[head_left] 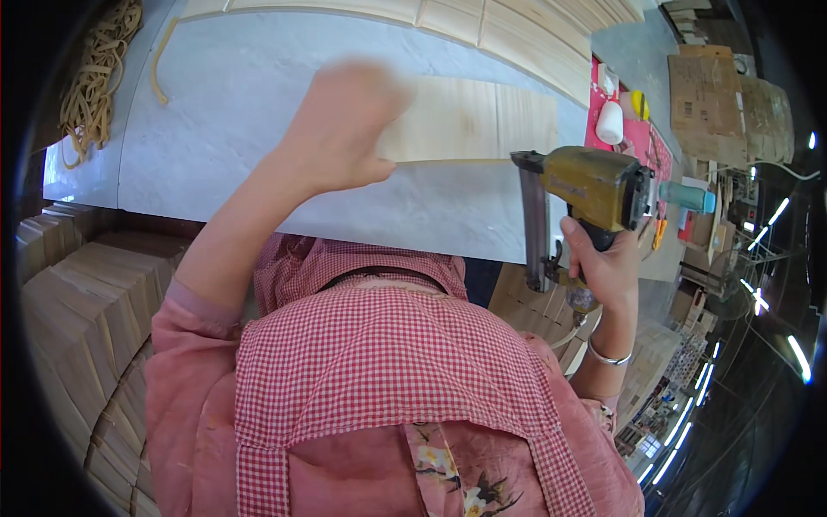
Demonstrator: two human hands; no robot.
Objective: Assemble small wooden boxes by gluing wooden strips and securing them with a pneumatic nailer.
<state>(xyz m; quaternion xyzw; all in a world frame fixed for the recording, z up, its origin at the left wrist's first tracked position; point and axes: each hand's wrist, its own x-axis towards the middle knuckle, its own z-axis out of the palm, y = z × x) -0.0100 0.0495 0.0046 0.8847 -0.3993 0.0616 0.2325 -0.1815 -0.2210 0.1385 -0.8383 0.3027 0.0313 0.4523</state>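
Observation:
A pale wooden board (pixel 482 116) lies on the light marbled worktop (pixel 224 95). My left hand (pixel 349 129) spans its left end, thumb at the near edge; the fingertips are blurred on the far side. In my right hand (pixel 607 263) is a yellow-brown and black pneumatic nail gun (pixel 594 181), gripped by its handle. Its nose meets the near right part of the board, or hovers just over it; I cannot tell which. A hose runs from below the handle.
Several long pale wood panels (pixel 517 39) line the worktop's far side. A white bottle (pixel 610 122) and yellow tape (pixel 640 105) sit right. Tan cord (pixel 102 69) hangs at far left. Stacked boards (pixel 86 293) stand below left, cardboard boxes (pixel 706 103) at right.

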